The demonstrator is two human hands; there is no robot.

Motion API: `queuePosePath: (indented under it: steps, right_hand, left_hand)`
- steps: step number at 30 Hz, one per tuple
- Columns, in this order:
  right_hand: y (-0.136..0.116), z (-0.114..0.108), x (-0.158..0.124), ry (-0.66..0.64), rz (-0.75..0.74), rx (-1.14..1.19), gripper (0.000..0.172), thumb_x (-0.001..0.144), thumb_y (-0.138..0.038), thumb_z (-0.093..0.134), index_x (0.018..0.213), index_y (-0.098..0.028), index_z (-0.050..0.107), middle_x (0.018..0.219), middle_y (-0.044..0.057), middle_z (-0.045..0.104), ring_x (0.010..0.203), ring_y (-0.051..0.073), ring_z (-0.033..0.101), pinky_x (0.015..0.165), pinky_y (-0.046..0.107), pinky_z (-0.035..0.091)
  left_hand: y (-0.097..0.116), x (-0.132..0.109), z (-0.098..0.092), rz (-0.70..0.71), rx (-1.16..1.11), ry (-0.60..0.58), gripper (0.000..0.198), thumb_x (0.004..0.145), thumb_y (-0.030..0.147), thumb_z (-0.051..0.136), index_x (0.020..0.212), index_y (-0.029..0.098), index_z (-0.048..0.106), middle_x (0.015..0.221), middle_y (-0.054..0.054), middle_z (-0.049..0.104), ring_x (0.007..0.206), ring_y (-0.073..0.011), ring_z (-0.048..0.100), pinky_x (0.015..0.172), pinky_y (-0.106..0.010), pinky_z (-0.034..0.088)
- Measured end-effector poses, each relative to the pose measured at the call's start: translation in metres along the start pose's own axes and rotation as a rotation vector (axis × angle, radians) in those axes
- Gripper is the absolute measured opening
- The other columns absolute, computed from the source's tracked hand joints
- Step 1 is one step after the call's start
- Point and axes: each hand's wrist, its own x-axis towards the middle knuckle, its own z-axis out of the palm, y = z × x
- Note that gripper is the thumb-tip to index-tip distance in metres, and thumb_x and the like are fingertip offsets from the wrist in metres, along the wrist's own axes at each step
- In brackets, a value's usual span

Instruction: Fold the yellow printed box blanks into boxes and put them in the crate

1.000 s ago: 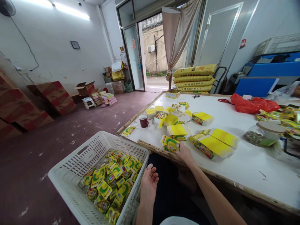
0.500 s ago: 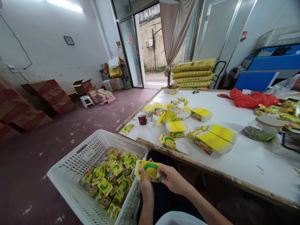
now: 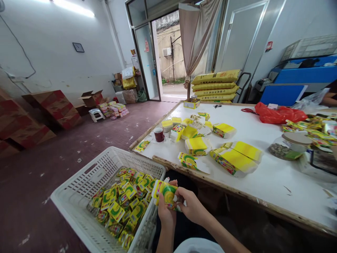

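A yellow printed card package (image 3: pixel 165 192) with a green swirl is held between my two hands, above the basket's right rim. My left hand (image 3: pixel 166 212) grips its left and lower part, thumb on the front face. My right hand (image 3: pixel 191 203) pinches the right end with bent fingers; what else lies under those fingers is hidden. To the left, a white plastic basket (image 3: pixel 75 177) contains many small yellow-and-green packs (image 3: pixel 116 211). On the table edge ahead lie loose printed cards (image 3: pixel 188 160), close to stacks of flat yellow cards (image 3: pixel 197 146) and a larger stack (image 3: pixel 237 156).
The white table (image 3: pixel 263 189) has a wooden edge. On it stand a dark red mug (image 3: pixel 159 134), a red plastic bag (image 3: pixel 279 113) and a lidded jar (image 3: pixel 280 149). Yellow sacks (image 3: pixel 216 86) are piled behind. Cardboard boxes (image 3: pixel 54 109) line the left wall. Another person's arm (image 3: pixel 330 100) shows far right.
The card package now looks shorter, with my right hand closer to my left and its right end bent or covered. The view has shifted slightly. An arm has appeared at the far right.
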Motion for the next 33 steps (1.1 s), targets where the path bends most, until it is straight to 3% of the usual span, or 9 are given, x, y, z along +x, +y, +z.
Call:
queuePosePath:
  steps: [5, 9, 17, 22, 25, 29, 33]
  right_hand:
    - [-0.003, 0.004, -0.005, 0.025, -0.007, -0.013, 0.025, 0.061, -0.004, 0.052, 0.074, -0.022, 0.041, 0.073, -0.005, 0.049, 0.066, 0.011, 0.040, 0.060, 0.022, 0.029]
    - [-0.008, 0.009, -0.011, 0.061, -0.006, 0.016, 0.023, 0.064, -0.006, 0.055, 0.074, -0.022, 0.041, 0.072, -0.005, 0.049, 0.065, 0.011, 0.038, 0.058, 0.023, 0.029]
    - [-0.012, 0.017, -0.011, -0.020, 0.120, 0.184, 0.026, 0.064, -0.008, 0.059, 0.076, -0.023, 0.041, 0.072, -0.007, 0.044, 0.064, 0.010, 0.035, 0.056, 0.022, 0.029]
    - [-0.011, 0.020, -0.010, -0.023, 0.137, 0.171, 0.024, 0.068, -0.009, 0.060, 0.078, -0.023, 0.043, 0.072, -0.007, 0.045, 0.065, 0.010, 0.036, 0.057, 0.022, 0.031]
    - [-0.010, 0.023, -0.014, -0.042, 0.135, 0.221, 0.024, 0.069, -0.009, 0.061, 0.086, -0.022, 0.049, 0.076, -0.006, 0.049, 0.066, 0.011, 0.040, 0.059, 0.022, 0.034]
    - [-0.009, 0.022, -0.016, -0.045, 0.109, 0.225, 0.033, 0.068, -0.007, 0.062, 0.097, -0.022, 0.057, 0.077, -0.006, 0.051, 0.066, 0.011, 0.043, 0.060, 0.022, 0.035]
    - [-0.006, 0.009, -0.012, 0.057, 0.047, 0.098, 0.034, 0.070, -0.006, 0.058, 0.101, -0.021, 0.063, 0.083, -0.002, 0.061, 0.072, 0.014, 0.052, 0.067, 0.025, 0.040]
  left_hand:
    - [-0.001, 0.002, 0.004, 0.006, -0.064, 0.138, 0.044, 0.085, 0.058, 0.063, 0.099, 0.017, 0.072, 0.084, -0.009, 0.074, 0.081, -0.0242, 0.072, 0.082, -0.037, 0.059]
    - [-0.001, 0.002, 0.005, 0.001, -0.040, 0.202, 0.048, 0.087, 0.064, 0.057, 0.091, 0.017, 0.071, 0.079, -0.008, 0.071, 0.075, -0.0236, 0.070, 0.077, -0.036, 0.058]
    - [0.010, -0.005, 0.013, 0.050, -0.177, 0.057, 0.045, 0.074, 0.063, 0.073, 0.086, 0.019, 0.067, 0.077, -0.002, 0.057, 0.071, -0.0171, 0.059, 0.072, -0.030, 0.055]
    - [0.014, 0.001, 0.009, 0.051, -0.177, 0.161, 0.039, 0.076, 0.055, 0.075, 0.075, 0.020, 0.060, 0.068, 0.002, 0.045, 0.060, -0.0115, 0.046, 0.059, -0.023, 0.048]
    - [0.014, 0.006, 0.005, 0.096, -0.128, 0.202, 0.046, 0.078, 0.063, 0.070, 0.072, 0.020, 0.056, 0.064, 0.003, 0.041, 0.054, -0.0098, 0.041, 0.053, -0.020, 0.043]
    - [0.012, 0.007, 0.005, 0.085, -0.092, 0.171, 0.064, 0.072, 0.085, 0.058, 0.068, 0.021, 0.054, 0.062, 0.002, 0.043, 0.052, -0.0108, 0.040, 0.049, -0.022, 0.041]
    - [0.010, 0.004, 0.009, 0.084, -0.025, 0.156, 0.078, 0.068, 0.095, 0.045, 0.081, 0.021, 0.065, 0.073, -0.004, 0.059, 0.066, -0.0180, 0.057, 0.057, -0.027, 0.049]
